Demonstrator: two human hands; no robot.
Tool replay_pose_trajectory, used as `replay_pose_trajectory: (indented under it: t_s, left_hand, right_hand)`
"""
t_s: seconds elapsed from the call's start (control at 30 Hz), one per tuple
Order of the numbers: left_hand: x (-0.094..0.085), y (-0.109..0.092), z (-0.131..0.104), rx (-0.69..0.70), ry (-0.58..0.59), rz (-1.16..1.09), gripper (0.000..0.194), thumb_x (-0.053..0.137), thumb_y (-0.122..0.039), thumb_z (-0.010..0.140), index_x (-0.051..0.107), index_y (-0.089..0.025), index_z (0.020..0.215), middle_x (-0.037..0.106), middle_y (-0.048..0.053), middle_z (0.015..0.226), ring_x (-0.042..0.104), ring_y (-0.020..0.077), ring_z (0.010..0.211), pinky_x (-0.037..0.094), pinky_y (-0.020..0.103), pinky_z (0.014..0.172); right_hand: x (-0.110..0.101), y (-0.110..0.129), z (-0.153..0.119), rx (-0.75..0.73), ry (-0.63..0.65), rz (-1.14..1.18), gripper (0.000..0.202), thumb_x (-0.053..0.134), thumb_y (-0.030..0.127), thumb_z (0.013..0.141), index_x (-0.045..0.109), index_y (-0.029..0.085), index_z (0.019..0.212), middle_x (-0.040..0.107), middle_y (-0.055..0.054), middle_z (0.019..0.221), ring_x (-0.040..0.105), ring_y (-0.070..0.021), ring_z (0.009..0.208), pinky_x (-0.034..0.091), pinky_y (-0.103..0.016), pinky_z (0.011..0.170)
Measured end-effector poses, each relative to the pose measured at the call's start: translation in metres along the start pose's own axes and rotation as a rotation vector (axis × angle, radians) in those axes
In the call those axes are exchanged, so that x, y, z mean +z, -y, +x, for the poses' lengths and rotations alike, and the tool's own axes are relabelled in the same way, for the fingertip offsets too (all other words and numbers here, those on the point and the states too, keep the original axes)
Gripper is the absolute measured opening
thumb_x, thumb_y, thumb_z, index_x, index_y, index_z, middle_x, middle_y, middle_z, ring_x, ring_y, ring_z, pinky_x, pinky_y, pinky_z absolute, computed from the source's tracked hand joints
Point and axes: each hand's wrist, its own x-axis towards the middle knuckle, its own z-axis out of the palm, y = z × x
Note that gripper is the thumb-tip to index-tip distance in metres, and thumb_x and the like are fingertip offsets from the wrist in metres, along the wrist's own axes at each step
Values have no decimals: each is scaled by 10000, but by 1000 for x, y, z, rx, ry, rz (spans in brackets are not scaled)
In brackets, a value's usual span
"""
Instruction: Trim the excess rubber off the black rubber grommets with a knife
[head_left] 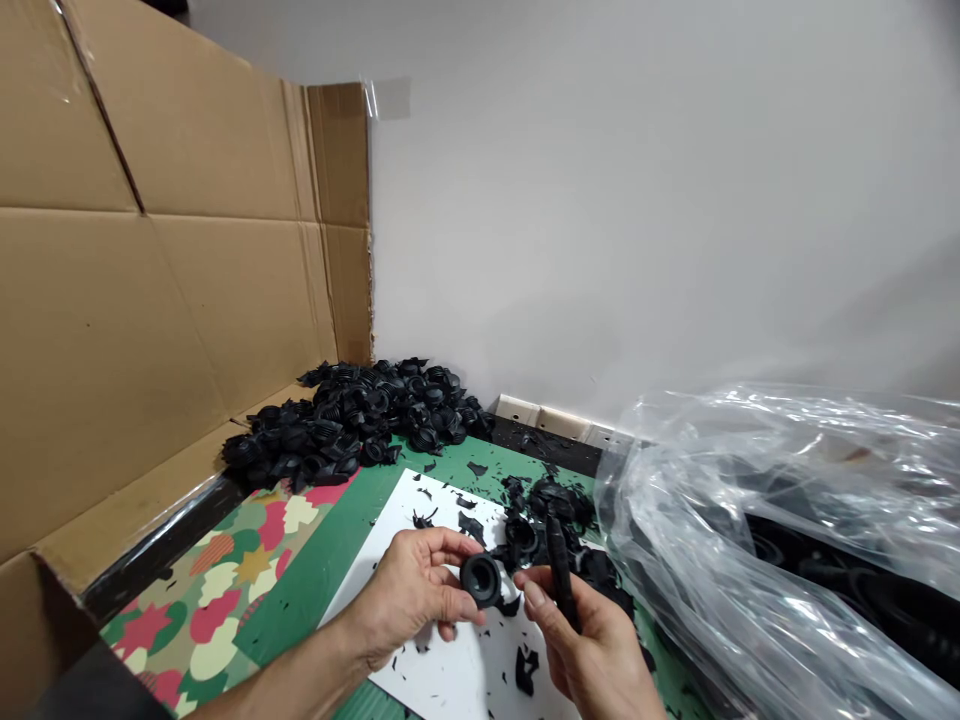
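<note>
My left hand (409,590) pinches a small black rubber ring part (481,580) between thumb and fingers, its round opening facing me. My right hand (589,645) grips a slim black tool (559,570) that points up and away, its thumb close to the ring. Both hands hover over a white sheet (442,670) strewn with black rubber trimmings (525,670).
A big heap of black rubber parts (352,420) lies at the back against a brown cardboard wall (150,300). A smaller pile of scraps (551,505) sits behind my hands. A crumpled clear plastic bag (780,530) holding dark parts fills the right. A patterned green mat (225,590) covers the table.
</note>
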Motion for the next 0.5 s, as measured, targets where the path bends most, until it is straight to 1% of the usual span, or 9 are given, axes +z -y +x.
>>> replay_pose_trajectory:
  t_s: [0.07, 0.13, 0.23, 0.37, 0.5]
  left_hand:
    - [-1, 2, 1, -4, -12, 5, 418, 743, -48, 445, 668, -127, 849, 672, 32, 777, 655, 142, 533, 415, 164, 351]
    - [-1, 2, 1, 13, 2, -3, 421, 748, -45, 439, 670, -124, 846, 667, 25, 766, 630, 118, 506, 426, 168, 363]
    - [0, 1, 1, 24, 10, -10, 413, 736, -29, 432, 671, -122, 829, 671, 19, 750, 606, 100, 488, 433, 167, 367]
    - [2, -1, 0, -16, -21, 8, 409, 740, -23, 421, 670, -127, 811, 672, 18, 740, 632, 123, 522, 428, 154, 345]
    - [1, 1, 2, -27, -32, 30, 400, 742, -22, 429, 667, -129, 808, 659, 6, 735, 636, 122, 497, 419, 153, 324]
  right_hand:
    - [1, 0, -1, 13, 14, -3, 445, 672, 601, 657, 671, 160, 720, 362, 75, 449, 230, -66, 372, 175, -227, 365]
    - [1, 0, -1, 25, 25, -1, 447, 667, 599, 664, 673, 157, 730, 318, 87, 440, 198, -62, 374, 155, -224, 361]
    - [2, 1, -2, 29, 31, 8, 440, 662, 592, 671, 670, 156, 734, 282, 96, 438, 177, -61, 379, 141, -221, 359]
    - [2, 0, -2, 36, 34, 10, 429, 676, 579, 666, 669, 157, 745, 289, 97, 434, 190, -62, 376, 153, -219, 361]
    - [2, -1, -2, 44, 27, 26, 429, 698, 580, 649, 674, 162, 743, 330, 87, 424, 239, -70, 366, 194, -224, 369]
